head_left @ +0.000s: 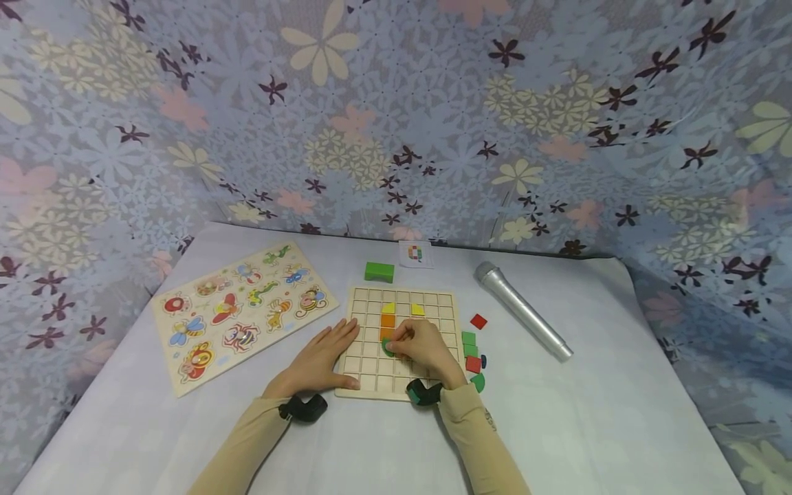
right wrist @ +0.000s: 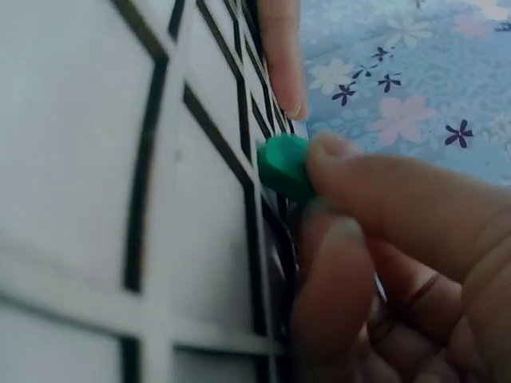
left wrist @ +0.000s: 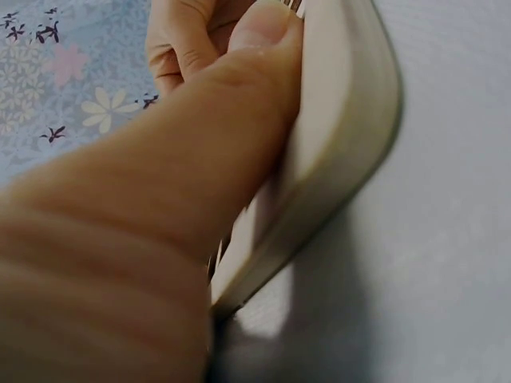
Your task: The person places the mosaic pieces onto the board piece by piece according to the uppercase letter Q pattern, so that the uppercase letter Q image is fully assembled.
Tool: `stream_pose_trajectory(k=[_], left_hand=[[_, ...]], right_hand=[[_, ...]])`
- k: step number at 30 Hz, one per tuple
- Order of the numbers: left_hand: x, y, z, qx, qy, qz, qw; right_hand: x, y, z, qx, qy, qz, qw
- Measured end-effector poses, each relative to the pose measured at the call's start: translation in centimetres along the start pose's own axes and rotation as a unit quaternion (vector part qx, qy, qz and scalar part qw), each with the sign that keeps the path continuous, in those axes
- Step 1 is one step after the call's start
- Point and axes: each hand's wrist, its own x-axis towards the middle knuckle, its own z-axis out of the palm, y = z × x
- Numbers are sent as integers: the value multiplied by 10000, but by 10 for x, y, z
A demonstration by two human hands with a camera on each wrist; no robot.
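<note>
Right hand in pinch on green piece; left hand outspread on board

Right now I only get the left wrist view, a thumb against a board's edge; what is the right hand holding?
Observer: The right hand pinches a green piece.
Operator: Any pieces close to it?
Observer: Yes, orange pieces lie on the grid board, just beyond it from the person's side.
Operator: And what lies farthest right on the table?
Observer: A silver microphone.
</note>
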Motion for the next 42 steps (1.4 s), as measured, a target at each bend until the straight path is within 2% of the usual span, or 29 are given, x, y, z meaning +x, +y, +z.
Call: stream_pose_trajectory(k=[3, 8, 15, 20, 24, 29, 33, 37, 42], left_hand=[[-1, 1, -1, 24, 1, 27, 10000], [-1, 1, -1, 54, 8, 45, 10000], [0, 0, 0, 44, -10, 54, 10000], [0, 1, 0, 31, 14, 62, 10000], [-2, 2, -1, -17, 53, 67, 10000], [-3, 1, -3, 37, 106, 98, 9999], [-3, 0, -3, 52, 98, 75, 9999], [-2, 0, -2, 65, 69, 56, 9999], [-1, 1, 0, 96, 60, 73, 9999]], right_hand=[[-1, -3, 0, -459, 99, -63, 9989], [-3, -6, 1, -752, 154, -198, 9969], [-4, -9, 3, -820, 26, -107, 9966], [-3, -3, -4, -685, -66, -214, 9974], [-3, 8, -27, -341, -60, -200, 9992], [-10, 35, -73, 286, 378, 156, 9988], [-25, 59, -105, 293, 584, 495, 9966], [-36, 69, -117, 213, 512, 708, 9959], [-37, 69, -117, 155, 488, 668, 9965]])
